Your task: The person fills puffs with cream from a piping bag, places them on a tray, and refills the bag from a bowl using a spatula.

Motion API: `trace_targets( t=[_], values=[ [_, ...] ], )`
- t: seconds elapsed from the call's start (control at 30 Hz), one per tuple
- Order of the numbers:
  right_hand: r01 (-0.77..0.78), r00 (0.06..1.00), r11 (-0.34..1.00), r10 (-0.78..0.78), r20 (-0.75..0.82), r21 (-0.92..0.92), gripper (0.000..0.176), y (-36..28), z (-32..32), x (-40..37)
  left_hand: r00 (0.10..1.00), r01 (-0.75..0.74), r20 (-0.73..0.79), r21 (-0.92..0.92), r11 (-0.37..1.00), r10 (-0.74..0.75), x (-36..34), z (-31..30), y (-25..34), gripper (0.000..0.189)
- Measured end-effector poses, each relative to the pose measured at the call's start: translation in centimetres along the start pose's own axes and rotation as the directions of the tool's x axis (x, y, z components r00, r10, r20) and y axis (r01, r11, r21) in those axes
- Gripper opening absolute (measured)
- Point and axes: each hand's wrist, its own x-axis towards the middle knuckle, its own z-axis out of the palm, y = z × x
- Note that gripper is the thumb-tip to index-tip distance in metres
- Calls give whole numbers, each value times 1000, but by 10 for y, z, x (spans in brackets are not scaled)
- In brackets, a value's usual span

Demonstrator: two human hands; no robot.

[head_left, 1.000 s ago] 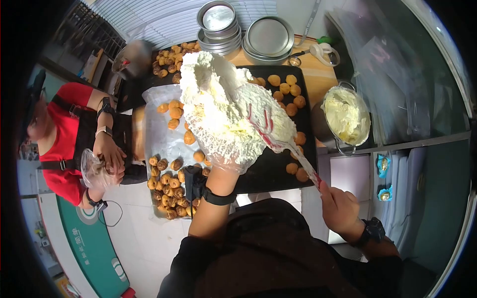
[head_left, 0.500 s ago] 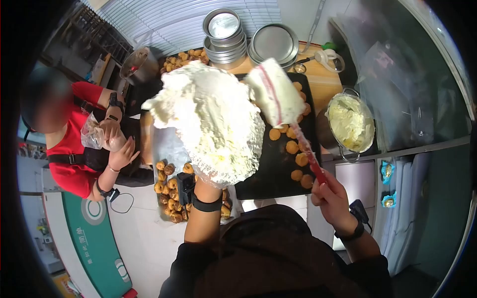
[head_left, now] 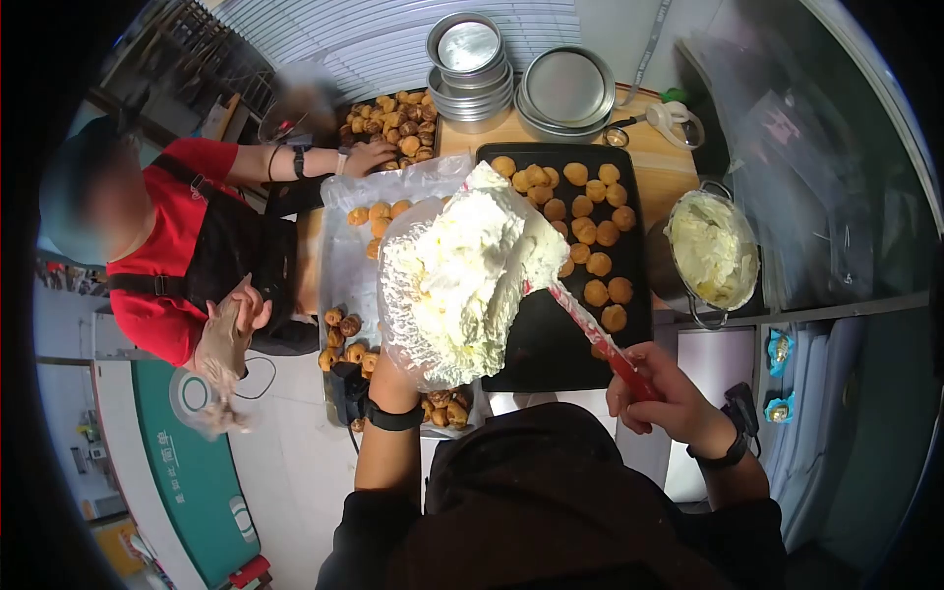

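Note:
My left hand (head_left: pixel 396 383) holds up a clear plastic piping bag (head_left: pixel 398 339), its mouth spread wide and heaped with pale cream (head_left: pixel 462 285). The bag and cream hide most of its fingers. My right hand (head_left: pixel 669 393) is closed round the red handle of a spatula (head_left: pixel 600 339). The spatula's blade is buried in the right side of the cream, and cream smears run down the shaft. Below the bag, a black baking tray (head_left: pixel 551 354) bears several round golden puffs (head_left: pixel 585 231).
A metal pot of cream (head_left: pixel 713 246) stands at the right. Cake tins (head_left: pixel 472 93) are stacked at the back. More puffs (head_left: pixel 393 123) lie at the back left and on a paper-lined tray (head_left: pixel 344 270). A co-worker in red (head_left: pixel 187 265) stands at the left, one hand near the back puffs.
The spatula has come down and left, and its blade has gone from beside the cream into it. The co-worker has reached one hand to the back puffs, a plastic bag hanging from the other.

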Motion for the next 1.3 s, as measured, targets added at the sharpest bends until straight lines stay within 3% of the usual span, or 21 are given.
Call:
trace_targets(
  t=[0.1,0.17,0.2,0.27,0.4,0.47,0.5,0.57,0.6,0.67,0.97,1.23,1.3],
  values=[
    [-88,995,994,85,56,66,37,4,5,9,1000,-3,6,86,996,2,-3,3,2,53],
    [42,998,967,-53,-38,-250,40,10,9,13,1000,-3,10,146,989,1,-7,2,4,53],
    [38,998,967,-49,-35,-252,40,15,8,14,1000,-4,20,185,983,0,-11,2,6,52],
    [145,968,827,-232,-94,-544,44,23,4,12,1000,-3,30,232,973,-4,-15,2,7,52],
    [59,958,810,-211,-195,-584,48,18,2,10,999,-5,51,294,956,-10,-19,-1,10,51],
    [139,908,607,-394,-145,-782,50,17,2,10,998,-5,58,310,951,-13,-18,-2,11,51],
    [136,909,608,-390,-145,-782,50,19,2,11,998,-2,59,320,948,-18,-17,-3,10,50],
    [231,823,349,-568,-10,-908,53,26,0,14,998,5,63,328,945,-27,-13,-5,9,50],
    [229,824,351,-567,-11,-908,53,27,0,13,998,9,59,324,946,-30,-11,-5,8,50],
    [143,854,179,-520,29,-973,54,29,2,11,998,13,56,303,953,-32,-6,-6,5,49],
    [211,866,107,-482,135,-972,57,30,30,15,999,7,32,291,957,-17,-7,-8,0,47],
    [223,899,-37,-379,221,-974,61,11,31,7,997,-29,77,472,881,-9,-10,-24,5,45],
    [210,931,-71,-289,222,-975,59,7,28,2,994,-52,110,564,824,-13,-8,-32,3,45]
  ],
)
